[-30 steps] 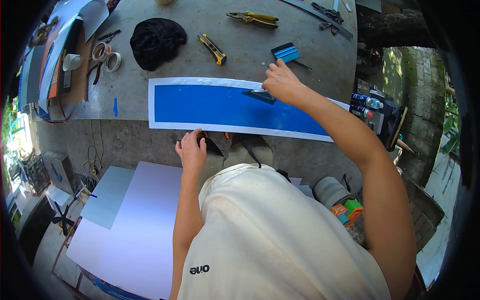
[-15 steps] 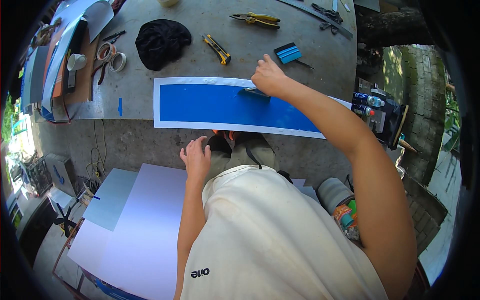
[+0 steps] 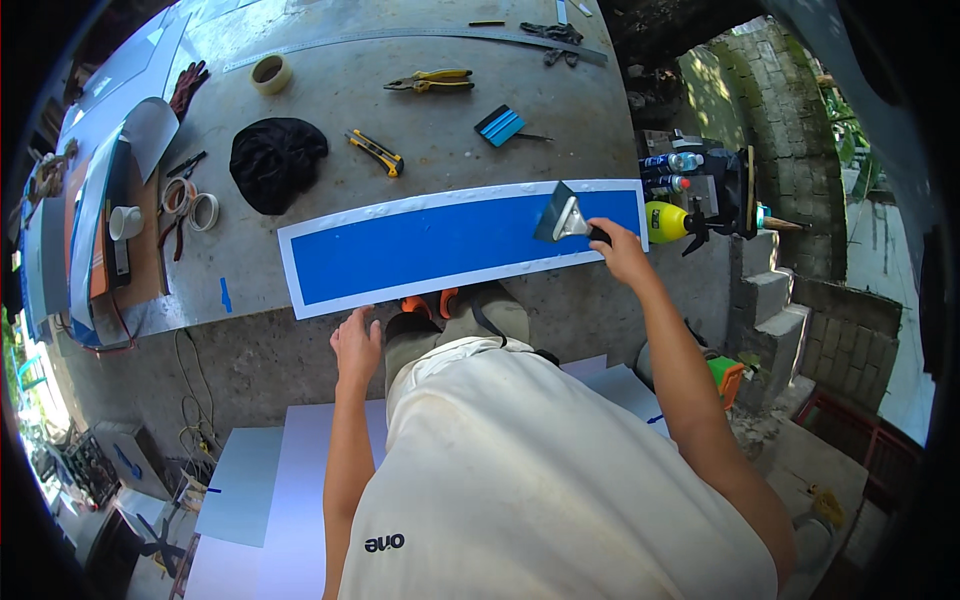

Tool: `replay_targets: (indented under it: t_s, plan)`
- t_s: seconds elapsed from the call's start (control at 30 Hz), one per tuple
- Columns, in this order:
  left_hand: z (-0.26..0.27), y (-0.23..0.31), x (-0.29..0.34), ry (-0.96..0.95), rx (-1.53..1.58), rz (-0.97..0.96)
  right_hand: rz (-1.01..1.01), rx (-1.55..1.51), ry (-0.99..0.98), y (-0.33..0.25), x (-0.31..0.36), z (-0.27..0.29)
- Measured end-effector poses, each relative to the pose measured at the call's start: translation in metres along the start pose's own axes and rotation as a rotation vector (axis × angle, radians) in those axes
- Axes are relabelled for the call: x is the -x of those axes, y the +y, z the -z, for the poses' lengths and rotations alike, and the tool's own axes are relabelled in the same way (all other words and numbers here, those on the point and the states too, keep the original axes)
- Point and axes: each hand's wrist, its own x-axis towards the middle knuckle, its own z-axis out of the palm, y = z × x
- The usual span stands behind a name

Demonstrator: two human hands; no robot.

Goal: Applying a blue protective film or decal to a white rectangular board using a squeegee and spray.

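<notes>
A long blue panel with a white border lies along the near edge of the grey table. My right hand grips the black handle end of a wide-bladed scraper. Its dark blade is over the right part of the blue surface; whether it touches is hard to tell. Just below the panel's front edge is my left hand, fingers loosely bent, thumb apart, holding nothing. Beyond the panel lie a blue squeegee, a yellow and black utility knife and yellow-handled pliers.
A black cloth bundle and a tape roll lie on the table. A long metal ruler crosses its far side. At the right end stands a yellow-green spray bottle. White sheets lie low behind me, left.
My right hand has carried the scraper rightward along the panel and turned it, so blade and handle now show. The view has shifted, bringing the spray bottle into sight.
</notes>
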Motion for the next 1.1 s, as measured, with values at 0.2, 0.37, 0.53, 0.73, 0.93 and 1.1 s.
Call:
replay_targets:
  t_s: [0.2,0.37,0.53,0.73,0.93,1.1]
  plan:
    - [0.006,0.012,-0.007,0.014,-0.045,-0.009,0.022,-0.076,0.247,0.118,0.026,-0.043]
    - [-0.013,0.039,-0.007,0.003,-0.016,0.098,0.102,-0.171,0.170,0.152,-0.023,-0.048]
    - [-0.045,0.072,0.015,0.023,0.126,0.246,0.172,-0.104,0.119,0.167,-0.061,-0.050]
    - [-0.075,0.045,0.088,0.100,0.205,0.470,0.212,-0.177,0.067,0.180,-0.068,-0.059]
    - [-0.104,-0.037,0.148,0.151,0.357,0.690,0.169,0.055,0.109,0.173,-0.060,-0.057]
    - [-0.100,-0.067,0.145,0.081,0.625,0.829,0.095,0.173,0.326,0.135,-0.047,-0.060]
